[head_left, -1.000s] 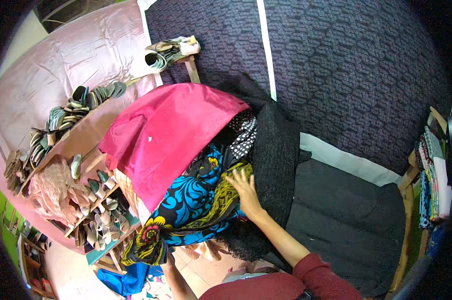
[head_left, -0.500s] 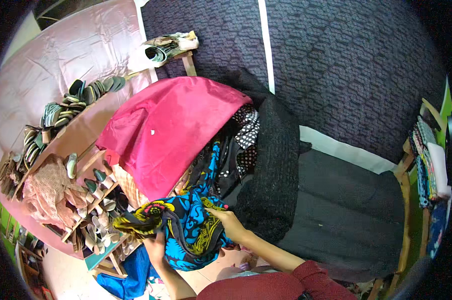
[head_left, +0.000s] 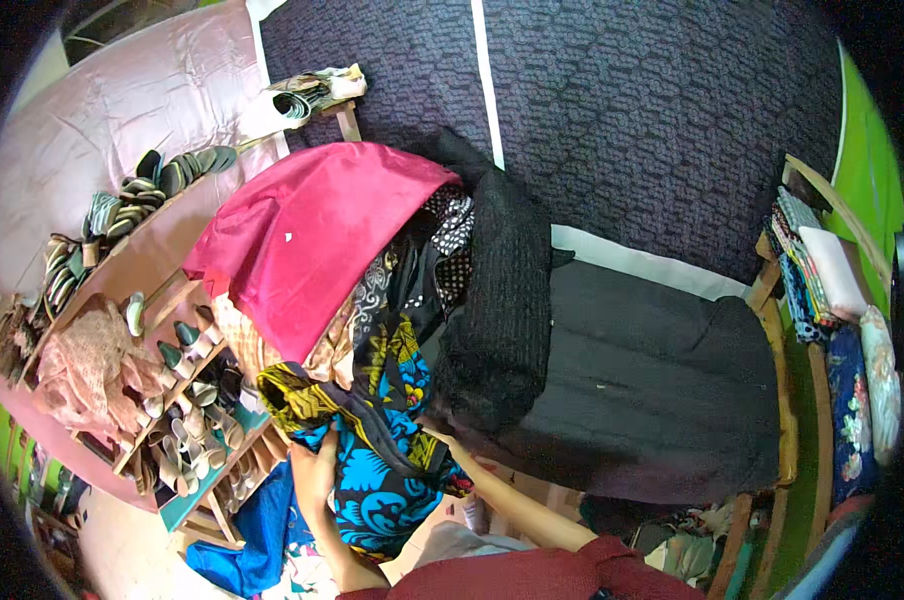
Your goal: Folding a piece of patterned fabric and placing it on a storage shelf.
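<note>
Both my hands hold a blue, black and yellow patterned cloth [head_left: 377,490], bunched up in front of me. My left hand [head_left: 315,472] is closed on its left side, below a rolled yellow-and-black end. My right hand [head_left: 444,448] grips the opposite side, its fingers mostly hidden behind the folds. Directly beyond lies a heap of clothes under a bright pink satin cloth [head_left: 317,230]. Polka-dot fabric [head_left: 455,225] pokes out at its right. Part of the patterned cloth runs up against this heap. A black knitted fabric [head_left: 507,290] hangs along the heap's right side.
A dark padded bench [head_left: 652,370] stretches to the right. Folded fabrics [head_left: 822,270] are stacked on a wooden frame at far right. On the left stands a rack of shoes [head_left: 197,425] with pale pink lace [head_left: 102,370]; blue fabric [head_left: 247,540] lies below.
The view has swung to the right. The patterned cloth has turned over in my hands, its yellow end now rolled upright, and my right hand has slipped further behind the folds.
</note>
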A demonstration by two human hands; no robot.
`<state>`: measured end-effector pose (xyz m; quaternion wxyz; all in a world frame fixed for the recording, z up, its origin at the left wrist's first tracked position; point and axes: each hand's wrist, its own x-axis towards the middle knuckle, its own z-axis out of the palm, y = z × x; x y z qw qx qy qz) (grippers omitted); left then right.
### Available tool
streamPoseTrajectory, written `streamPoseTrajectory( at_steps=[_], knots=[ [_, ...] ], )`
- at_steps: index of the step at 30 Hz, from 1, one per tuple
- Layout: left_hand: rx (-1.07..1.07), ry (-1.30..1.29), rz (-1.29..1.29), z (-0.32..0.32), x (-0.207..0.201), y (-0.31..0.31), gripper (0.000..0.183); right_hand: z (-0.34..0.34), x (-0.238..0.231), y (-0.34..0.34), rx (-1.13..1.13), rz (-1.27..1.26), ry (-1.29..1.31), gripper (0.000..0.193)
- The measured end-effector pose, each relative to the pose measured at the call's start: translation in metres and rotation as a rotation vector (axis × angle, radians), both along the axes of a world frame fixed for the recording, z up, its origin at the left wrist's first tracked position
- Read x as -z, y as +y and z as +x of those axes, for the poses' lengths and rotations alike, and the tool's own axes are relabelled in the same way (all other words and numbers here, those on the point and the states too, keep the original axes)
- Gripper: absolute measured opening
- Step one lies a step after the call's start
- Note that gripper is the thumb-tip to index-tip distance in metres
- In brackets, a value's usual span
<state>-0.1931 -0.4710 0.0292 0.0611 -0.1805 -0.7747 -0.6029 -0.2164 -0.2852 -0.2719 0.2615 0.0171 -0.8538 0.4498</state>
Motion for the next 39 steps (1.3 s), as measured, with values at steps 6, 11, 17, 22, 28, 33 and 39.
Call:
streamPoseTrajectory(
  at_steps=[6,11,17,22,28,33,39],
  knots=[
    [0.056,-0.062,0.031,0.025,0.011,-0.028,0.029,0.12,-0.135,-0.032,-0.083,-1.09,-0.283,0.039],
    [0.224,-0.109,0.0,0.043,0.006,0.007,0.036,0.191,-0.138,0.001,0.17,-0.264,-0.186,0.041],
    [0.496,0.022,-0.241,0.039,0.016,0.025,0.051,0.275,-0.203,-0.023,0.568,-0.924,-0.171,0.025],
    [0.943,0.012,-0.62,0.061,0.041,0.035,0.076,0.337,-0.204,-0.037,0.837,-0.569,0.102,0.021],
    [1.213,-0.196,-0.45,0.07,0.127,0.016,0.058,0.385,-0.216,-0.072,1.289,-0.233,0.116,0.018],
    [0.787,0.07,-0.384,0.021,0.124,0.019,0.053,0.453,-0.236,-0.103,1.795,0.197,-0.313,0.029],
    [0.711,0.296,-0.417,-0.06,0.097,0.023,0.027,0.466,-0.289,-0.131,1.308,0.155,-0.496,0.039]
  ],
)
